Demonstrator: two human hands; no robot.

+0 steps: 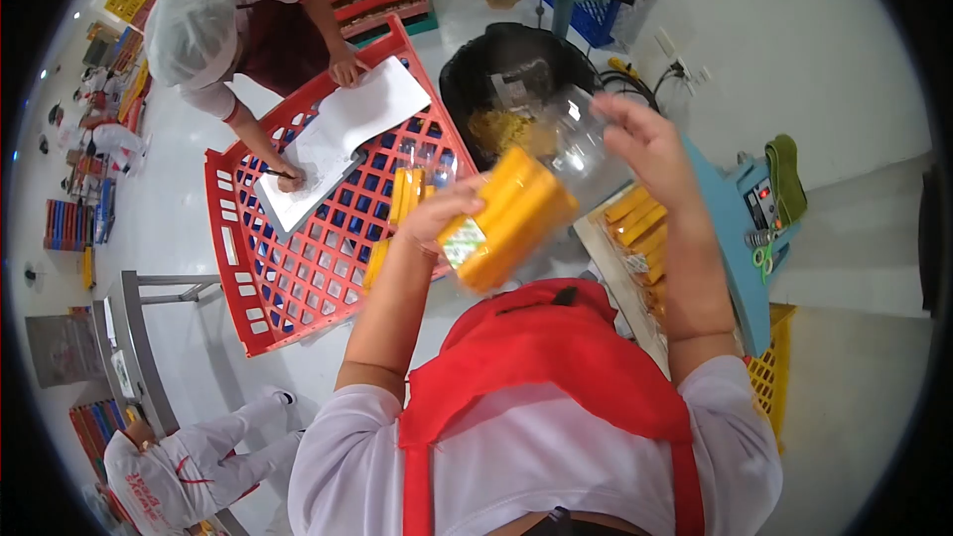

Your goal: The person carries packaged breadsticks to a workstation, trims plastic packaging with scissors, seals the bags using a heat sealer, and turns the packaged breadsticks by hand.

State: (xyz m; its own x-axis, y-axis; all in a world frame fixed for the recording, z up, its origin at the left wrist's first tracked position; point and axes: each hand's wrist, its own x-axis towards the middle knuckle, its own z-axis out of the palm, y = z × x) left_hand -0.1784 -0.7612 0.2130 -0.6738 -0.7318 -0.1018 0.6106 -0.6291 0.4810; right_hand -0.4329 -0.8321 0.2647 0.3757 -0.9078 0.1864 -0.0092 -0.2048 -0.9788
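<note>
My left hand [446,214] grips a clear plastic pack of yellow sticks [520,217], tilted in front of my chest. A white and green label [463,241] shows on its lower left end. The pack's loose clear film [579,134] sticks up toward the upper right. My right hand [640,142] is raised right by this film; its fingers are blurred, and I cannot tell if they pinch it. More yellow packs [640,238] lie in a tray below my right forearm. Other packs [405,197] rest on the red crate [248,323] at the left.
Across the crate, a person in a hair net [194,35] writes on paper [298,184]. A black-lined bin [467,69] with yellow scraps stands ahead. At right is a blue machine [730,238] with green scissors [762,256]. Another person [189,467] is at lower left.
</note>
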